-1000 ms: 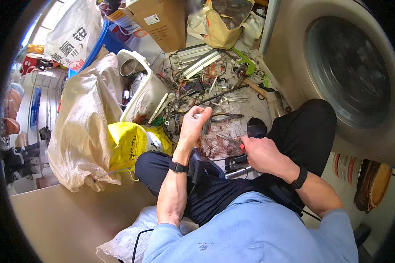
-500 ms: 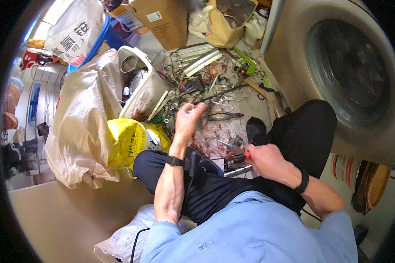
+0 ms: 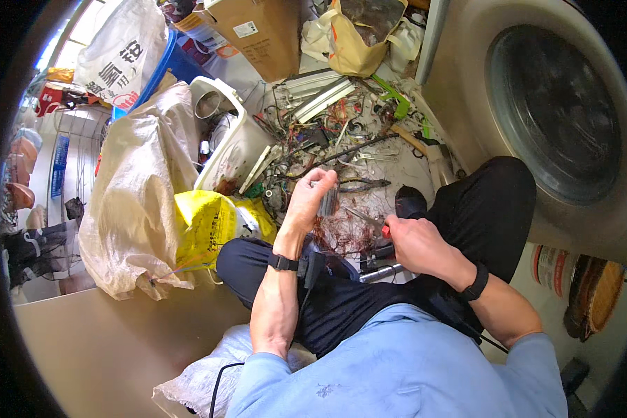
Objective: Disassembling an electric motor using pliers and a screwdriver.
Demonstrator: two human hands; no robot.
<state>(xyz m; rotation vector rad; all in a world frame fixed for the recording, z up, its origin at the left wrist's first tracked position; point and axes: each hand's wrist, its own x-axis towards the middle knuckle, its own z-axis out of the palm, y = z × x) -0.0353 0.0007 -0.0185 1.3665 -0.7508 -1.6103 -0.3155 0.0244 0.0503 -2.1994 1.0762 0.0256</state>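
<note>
My left hand (image 3: pixel 305 202) is closed around a small greyish piece (image 3: pixel 329 202) whose kind I cannot make out. To its right, my right hand (image 3: pixel 419 244) grips a tool with a red handle (image 3: pixel 386 231) and a slim, pointed metal blade (image 3: pixel 364 217). The blade points up and left toward the left hand, with a gap between. Beneath both hands, thin reddish wire scraps (image 3: pixel 341 233) litter the floor. A pair of pliers (image 3: pixel 366 184) lies just beyond the left hand.
Several wires, wrenches (image 3: pixel 376 157) and a hammer with a wooden handle (image 3: pixel 409 138) cover the floor ahead. A white bin (image 3: pixel 238 150), a yellow bag (image 3: pixel 205 226) and a large beige sack (image 3: pixel 136 216) stand left. A washing machine (image 3: pixel 460 90) stands right; a cardboard box (image 3: pixel 258 42) is behind.
My left hand has moved down and right, and the greyish piece now shows in it. My right hand has shifted slightly right and up, raising the blade.
</note>
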